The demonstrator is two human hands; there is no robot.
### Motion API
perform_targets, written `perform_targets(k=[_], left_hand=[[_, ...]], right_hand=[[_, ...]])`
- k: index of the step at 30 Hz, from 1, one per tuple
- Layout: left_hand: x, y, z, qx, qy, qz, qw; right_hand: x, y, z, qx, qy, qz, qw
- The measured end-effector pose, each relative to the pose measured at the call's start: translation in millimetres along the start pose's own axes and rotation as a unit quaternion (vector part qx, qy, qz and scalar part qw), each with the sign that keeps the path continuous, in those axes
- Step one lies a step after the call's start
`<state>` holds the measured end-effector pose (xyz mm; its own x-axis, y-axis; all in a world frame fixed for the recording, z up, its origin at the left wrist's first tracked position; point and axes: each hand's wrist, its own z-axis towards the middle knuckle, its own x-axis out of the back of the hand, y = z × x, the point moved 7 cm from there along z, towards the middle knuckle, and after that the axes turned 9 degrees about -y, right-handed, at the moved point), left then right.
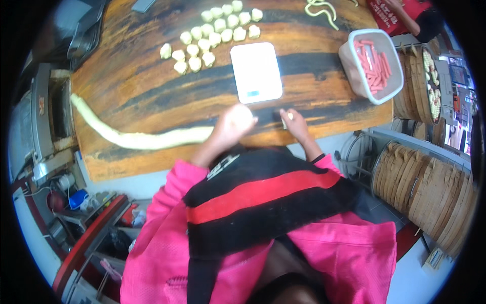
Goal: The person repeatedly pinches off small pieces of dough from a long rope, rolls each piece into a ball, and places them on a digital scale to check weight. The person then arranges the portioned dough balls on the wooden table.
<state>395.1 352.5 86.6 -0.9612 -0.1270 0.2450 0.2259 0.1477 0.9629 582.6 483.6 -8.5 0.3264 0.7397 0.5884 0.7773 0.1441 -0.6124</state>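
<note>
A long rope of pale dough curves along the near side of the wooden table and runs in under my left hand. That hand is curled around its end, blurred and brightly lit, so the dough inside is mostly hidden. My right hand is closed on a small piece of dough, which peeks out between the fingers. Just beyond both hands lies a white digital scale, its platform bare. Dough lumps sit in loose rows behind and left of the scale.
A plastic tub of pink sausage-like sticks stands at the wooden table's right edge. Thin dough strips lie at the far side, near another person's arm. Bamboo steamers are stacked to my right.
</note>
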Motion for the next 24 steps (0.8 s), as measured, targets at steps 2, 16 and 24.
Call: perform_targets(k=[2, 16, 24], left_hand=[[4, -33, -3, 0.151, 0.002, -0.125, 0.981], [6, -73, 2, 0.159, -0.017, -0.133, 0.978], [-23, -84, 6, 0.164, -0.072, -0.129, 0.975]], right_hand=[[-6, -24, -16, 0.101, -0.048, 0.085, 0.990], [-24, -146, -27, 0.264, 0.001, 0.045, 0.963], [28, -80, 83, 0.122, 0.014, 0.119, 0.985]])
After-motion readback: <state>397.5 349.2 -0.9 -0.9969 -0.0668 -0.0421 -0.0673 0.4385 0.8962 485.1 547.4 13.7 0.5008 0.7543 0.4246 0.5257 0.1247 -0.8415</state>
